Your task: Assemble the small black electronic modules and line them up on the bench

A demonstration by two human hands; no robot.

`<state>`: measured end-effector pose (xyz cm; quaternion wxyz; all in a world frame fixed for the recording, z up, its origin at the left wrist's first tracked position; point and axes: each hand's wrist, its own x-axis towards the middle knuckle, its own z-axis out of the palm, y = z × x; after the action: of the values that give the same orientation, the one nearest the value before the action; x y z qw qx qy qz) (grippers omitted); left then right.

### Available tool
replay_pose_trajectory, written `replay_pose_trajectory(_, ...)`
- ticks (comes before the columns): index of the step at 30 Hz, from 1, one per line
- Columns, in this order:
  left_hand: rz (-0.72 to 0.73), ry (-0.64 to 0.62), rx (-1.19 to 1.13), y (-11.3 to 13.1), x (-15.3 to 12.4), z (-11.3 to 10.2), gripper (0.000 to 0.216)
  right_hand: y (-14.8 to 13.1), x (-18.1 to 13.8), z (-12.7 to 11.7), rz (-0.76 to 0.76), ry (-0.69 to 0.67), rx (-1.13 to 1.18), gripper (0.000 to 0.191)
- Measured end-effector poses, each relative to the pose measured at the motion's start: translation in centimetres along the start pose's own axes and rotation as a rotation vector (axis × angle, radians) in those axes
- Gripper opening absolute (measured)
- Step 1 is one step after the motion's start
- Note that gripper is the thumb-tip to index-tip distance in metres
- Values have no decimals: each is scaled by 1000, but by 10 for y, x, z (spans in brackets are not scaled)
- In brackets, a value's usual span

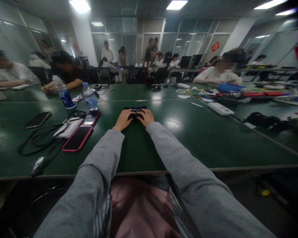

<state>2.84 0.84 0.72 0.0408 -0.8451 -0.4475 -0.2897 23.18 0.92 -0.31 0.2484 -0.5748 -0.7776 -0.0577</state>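
On the green table (139,145), straight ahead of me, lies a row of small dark rectangular pieces (136,108) with shiny bluish tops; their kind is too small to tell. My left hand (124,119) is closed on the left part of them, fingers curled over the near side. From the right, my right hand (146,117) grips the same dark pieces, its thumb close to the left one. Both hands rest low at the tabletop, and the fingers hide part of the pieces.
Left of my arms are a pink-cased phone (77,138), a white power bank (69,128) with black cables, another phone (37,119) and two bottles (90,97). To the right lie a white device (220,108), a blue tray (230,87) and tangled wires. Other people sit across the table.
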Motion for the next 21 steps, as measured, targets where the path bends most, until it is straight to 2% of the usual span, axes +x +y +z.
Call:
replay_pose_trajectory(5,-34,31,1,5,0,-3,36,0,1,1,-4,20,29,47)
replay_pose_trajectory(8,-125,119,-12,8,1,-8,37,-1,2,-2,26,94,76,45)
replay_pose_trajectory(11,-229,224,-10,5,0,-14,38,3,4,-7,116,209,115,45)
replay_pose_trajectory(14,-280,263,27,-4,-5,-18,41,11,5,-8,244,270,131,48)
replay_pose_trajectory(19,-322,271,96,-20,-13,-17,50,22,9,-4,367,188,118,50)
replay_pose_trajectory(21,-362,236,136,-24,-15,-14,51,27,10,-4,405,178,146,52)
